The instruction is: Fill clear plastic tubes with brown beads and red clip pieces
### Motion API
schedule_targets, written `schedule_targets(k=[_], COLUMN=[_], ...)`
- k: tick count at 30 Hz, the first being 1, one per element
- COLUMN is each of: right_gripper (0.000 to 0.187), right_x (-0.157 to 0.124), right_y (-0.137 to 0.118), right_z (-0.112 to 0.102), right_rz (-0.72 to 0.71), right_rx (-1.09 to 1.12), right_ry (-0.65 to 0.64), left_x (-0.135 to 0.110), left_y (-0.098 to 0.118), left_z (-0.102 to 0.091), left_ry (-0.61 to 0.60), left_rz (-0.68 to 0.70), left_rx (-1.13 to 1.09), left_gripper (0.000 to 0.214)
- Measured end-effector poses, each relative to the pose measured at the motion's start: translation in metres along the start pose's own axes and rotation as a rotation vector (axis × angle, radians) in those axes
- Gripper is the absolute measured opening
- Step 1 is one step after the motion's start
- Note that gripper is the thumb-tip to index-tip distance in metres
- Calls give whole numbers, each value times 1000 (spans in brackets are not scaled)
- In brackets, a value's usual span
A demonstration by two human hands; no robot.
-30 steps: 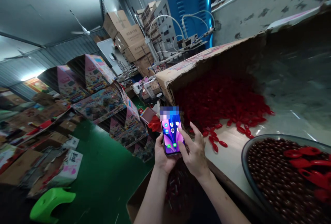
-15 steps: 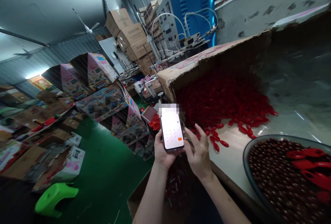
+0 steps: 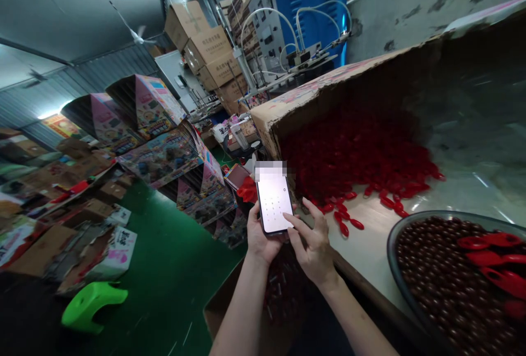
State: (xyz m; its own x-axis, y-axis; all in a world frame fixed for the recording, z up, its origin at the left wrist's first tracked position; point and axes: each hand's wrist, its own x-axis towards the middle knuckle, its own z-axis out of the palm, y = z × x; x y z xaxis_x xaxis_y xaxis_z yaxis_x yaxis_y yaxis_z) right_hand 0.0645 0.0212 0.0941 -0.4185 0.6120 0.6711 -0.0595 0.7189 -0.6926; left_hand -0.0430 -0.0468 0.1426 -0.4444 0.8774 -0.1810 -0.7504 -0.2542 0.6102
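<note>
A smartphone (image 3: 274, 202) with a bright calculator screen rests upright in my left hand (image 3: 263, 241), whose fingers wrap around its lower edge and back. Over the lower right of the screen, the index finger of my right hand (image 3: 312, 241) is stretched out, its tip at the keys. The other fingers of that hand are spread, and it grips nothing. Just right of the phone, many small red plastic pieces (image 3: 370, 159) lie heaped inside a cut-open cardboard box (image 3: 267, 120). Part of the screen's top is blurred out.
At the right stands a bowl (image 3: 394, 257) of dark brown balls with red plastic pieces on top. Beneath my forearms is an open carton (image 3: 222, 312). A green stool (image 3: 92, 304) is on the green floor, left of stacked display boxes (image 3: 164, 153). A blue machine (image 3: 308, 11) stands behind.
My right index finger has moved left onto the phone's screen from beside it. The phone stays in my left hand, and the view has shifted slightly.
</note>
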Motion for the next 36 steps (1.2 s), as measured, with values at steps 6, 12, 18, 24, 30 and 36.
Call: schedule_targets(k=[6, 12, 18, 24, 30, 36], right_gripper=[33, 34, 32, 33, 35, 36], right_x=[2, -1, -6, -4, 9, 17], right_y=[-3, -4, -4, -5, -12, -18], right_z=[6, 4, 3, 4, 4, 7], right_rz=[-32, -17, -41, -37, -40, -57], right_rx=[-52, -36, -14, -15, -53, -71], right_ry=[-45, -43, -33, -41, -37, -49], left_x=[1, -2, -3, -2, -3, -1], left_y=[-2, 3, 3, -1, -4, -5], left_z=[1, 2, 6, 5, 8, 7], left_ry=[3, 16, 26, 13, 25, 41], left_rz=[57, 34, 78, 89, 73, 37], left_rx=[-31, -24, -24, -47, -67, -66], left_gripper=[58, 59, 59, 57, 54, 55])
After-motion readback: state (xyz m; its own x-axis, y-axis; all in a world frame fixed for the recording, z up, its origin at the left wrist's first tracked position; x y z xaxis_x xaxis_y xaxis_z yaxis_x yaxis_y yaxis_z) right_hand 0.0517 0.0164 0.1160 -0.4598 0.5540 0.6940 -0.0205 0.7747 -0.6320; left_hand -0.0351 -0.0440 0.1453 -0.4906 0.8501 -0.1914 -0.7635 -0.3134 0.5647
